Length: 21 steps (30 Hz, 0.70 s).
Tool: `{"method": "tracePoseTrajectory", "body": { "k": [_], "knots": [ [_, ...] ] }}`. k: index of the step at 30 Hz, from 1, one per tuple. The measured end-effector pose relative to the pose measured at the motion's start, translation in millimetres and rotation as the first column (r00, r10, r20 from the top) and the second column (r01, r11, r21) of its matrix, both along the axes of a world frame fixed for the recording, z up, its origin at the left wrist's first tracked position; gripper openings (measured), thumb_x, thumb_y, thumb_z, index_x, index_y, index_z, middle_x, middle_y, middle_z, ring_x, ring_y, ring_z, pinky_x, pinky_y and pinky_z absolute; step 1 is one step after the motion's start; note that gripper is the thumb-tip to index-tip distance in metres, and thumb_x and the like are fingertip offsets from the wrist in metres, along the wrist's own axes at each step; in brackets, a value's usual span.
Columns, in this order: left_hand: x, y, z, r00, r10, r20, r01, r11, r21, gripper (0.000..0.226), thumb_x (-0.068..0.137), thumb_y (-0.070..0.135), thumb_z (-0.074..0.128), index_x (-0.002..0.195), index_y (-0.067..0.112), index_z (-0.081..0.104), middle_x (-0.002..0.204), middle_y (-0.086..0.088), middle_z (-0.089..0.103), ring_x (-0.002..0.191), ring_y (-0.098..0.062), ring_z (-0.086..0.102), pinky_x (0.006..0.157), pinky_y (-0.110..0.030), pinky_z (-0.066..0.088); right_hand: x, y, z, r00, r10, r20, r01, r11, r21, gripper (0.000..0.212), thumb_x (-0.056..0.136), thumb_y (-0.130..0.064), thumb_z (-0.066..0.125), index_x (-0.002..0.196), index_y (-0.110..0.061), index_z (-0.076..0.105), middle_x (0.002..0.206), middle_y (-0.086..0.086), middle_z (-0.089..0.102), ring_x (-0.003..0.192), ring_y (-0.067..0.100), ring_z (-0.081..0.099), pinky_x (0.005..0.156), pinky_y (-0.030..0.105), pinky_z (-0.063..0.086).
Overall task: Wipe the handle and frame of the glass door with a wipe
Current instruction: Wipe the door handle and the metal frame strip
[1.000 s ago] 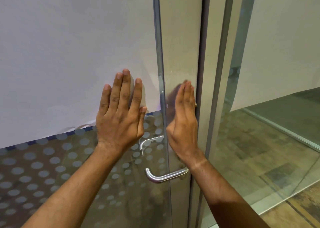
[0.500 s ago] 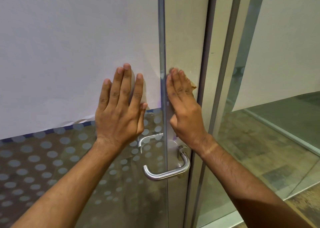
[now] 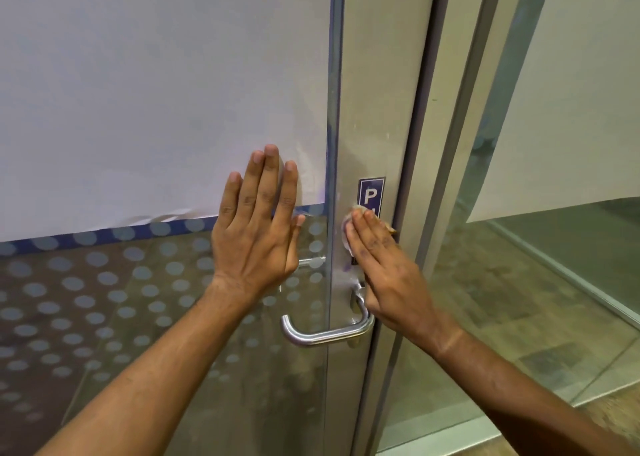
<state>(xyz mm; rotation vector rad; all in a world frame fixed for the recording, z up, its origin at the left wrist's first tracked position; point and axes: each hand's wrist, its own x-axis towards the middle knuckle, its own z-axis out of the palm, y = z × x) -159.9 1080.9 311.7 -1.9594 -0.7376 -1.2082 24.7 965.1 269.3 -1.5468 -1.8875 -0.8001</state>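
The left hand [image 3: 258,233] lies flat on the glass door [image 3: 138,317], its grip spread and holding nothing, fingers straight and pressing where a white sheet [image 3: 156,91] behind the pane meets a blue strip and a field of frosted dots [image 3: 69,299]. It looks to be steadying the leaf. The pane is rigid and smooth, likely slick and brittle at the edges, so a flat palm suits it better than any pinch.

Just right of that hand runs the metal frame [image 3: 374,74], a stiff vertical stile with a dull brushed finish that shows smears. Low on it sits the handle [image 3: 322,334], a bent steel lever tube pointing left, hard and slippery; it looks best taken by wrapping the wipe around the tube and sliding along it. It appears untouched at this moment.

The wipe [image 3: 347,227] is a thin pale sheet, soft and limp, held against the frame above the handle under the right hand [image 3: 384,265]. That grip is pressed together, fingers straight and close, pushing the wipe flat rather than pinching it; only its rim shows past the fingertips. Such a light thing will bunch or slip out unless pressure stays even.

Partly covered by those fingers is a dark blue sticker [image 3: 371,194] with a white "P" legible; the lettering below is hidden.
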Motion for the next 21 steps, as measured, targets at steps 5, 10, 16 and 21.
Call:
{"method": "tracePoseTrajectory", "body": {
  "k": [5,10,16,21],
  "knots": [
    [-1.2,-4.2,0.7,1.0,0.01,0.01,-0.01,1.0,-0.014,0.063,0.104,0.032,0.036,0.157,0.001,0.022,0.163,-0.016,-0.001,0.154,-0.023,-0.01,0.126,-0.041,-0.003,-62.7,12.3,-28.4,0.871,-0.072,-0.485,0.1,0.994,0.033,0.082,0.089,-0.004,0.05,0.155,-0.003,0.001,0.165,0.012,-0.005,0.153,0.026,-0.002,0.125,0.039,0.007],
    [-8.6,-4.3,10.2,0.999,0.004,-0.053,-0.005,1.0,-0.006,0.069,0.1,0.036,0.046,0.156,0.001,0.025,0.162,-0.018,0.01,0.153,-0.023,-0.009,0.125,-0.042,-0.002,-122.6,40.2,-25.4,0.624,-0.147,-0.767,0.268,0.963,0.034,0.086,0.095,-0.025,0.045,0.153,-0.006,-0.014,0.163,0.009,-0.021,0.151,0.024,-0.016,0.123,0.033,-0.008],
    [-12.8,1.7,12.6,0.993,0.027,-0.111,-0.022,0.999,0.042,0.074,0.1,0.043,0.04,0.158,0.002,0.019,0.163,-0.025,0.015,0.153,-0.027,-0.004,0.125,-0.045,0.001,-145.7,62.2,-13.0,0.415,-0.072,-0.907,0.394,0.913,0.108,0.072,0.1,-0.03,0.031,0.153,0.004,-0.004,0.163,0.016,-0.014,0.152,0.027,-0.012,0.124,0.041,0.0],
    [-14.0,2.9,13.1,0.992,0.008,-0.129,0.001,0.998,0.069,0.071,0.102,0.04,0.042,0.159,0.004,0.02,0.164,-0.018,0.008,0.154,-0.027,-0.003,0.126,-0.045,0.002,-156.6,71.2,-13.0,0.244,-0.022,-0.97,0.428,0.899,0.087,0.074,0.1,-0.029,0.034,0.153,-0.001,-0.008,0.163,0.01,-0.02,0.151,0.021,-0.016,0.124,0.046,0.003]
  ]
}}
